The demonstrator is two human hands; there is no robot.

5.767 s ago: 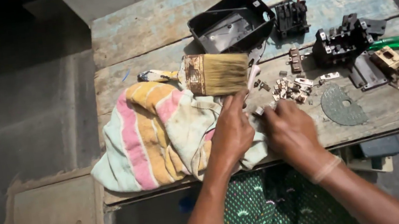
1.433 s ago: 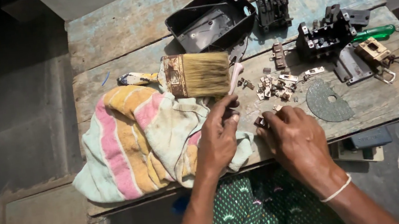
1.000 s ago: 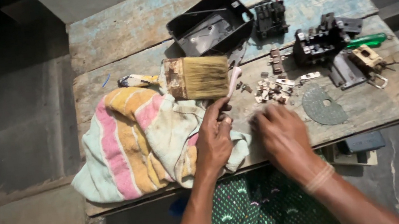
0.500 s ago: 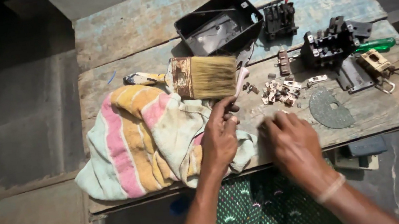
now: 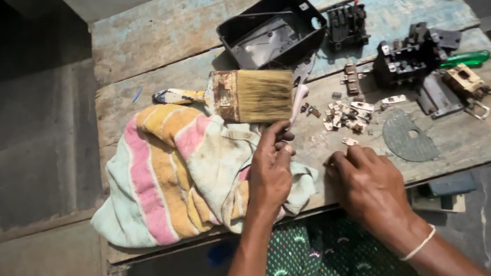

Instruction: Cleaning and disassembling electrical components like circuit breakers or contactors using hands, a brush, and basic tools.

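1. Currently, left hand (image 5: pixel 271 176) rests on the striped cloth (image 5: pixel 179 165); its fingers (image 5: pixel 276 139) are drawn together, tips pinched near the cloth's upper right edge. Whether something small sits between them cannot be told.
2. Right hand (image 5: pixel 368 182) lies knuckles-up on the wooden surface (image 5: pixel 169 40), just right of the left hand and apart from it. Its fingers (image 5: pixel 338 160) are curled under; the tips are hidden, so how far open they are, or what they hold, cannot be told.
3. Small metal parts (image 5: pixel 347 115) lie scattered in a heap just beyond the right-hand fingers; one piece lies closest to the knuckles, not clearly touching.
4. Wide paintbrush (image 5: pixel 252 94) lies just beyond the left-hand fingers, bristles pointing right, its ferrule on the cloth's top edge.
5. Grey round disc (image 5: pixel 409 138) lies flat to the right of the right hand, near but not touching.
6. Black plastic tray (image 5: pixel 272 30) sits open side up, well beyond both hands, past the brush.
7. Dark switch assembly (image 5: pixel 409 58) stands well beyond the right-hand fingers and to their right; a green-handled tool (image 5: pixel 466 58) lies just past it, a brass-coloured part (image 5: pixel 465 80) beside that.
8. Pale band (image 5: pixel 418 247) circles the right wrist.
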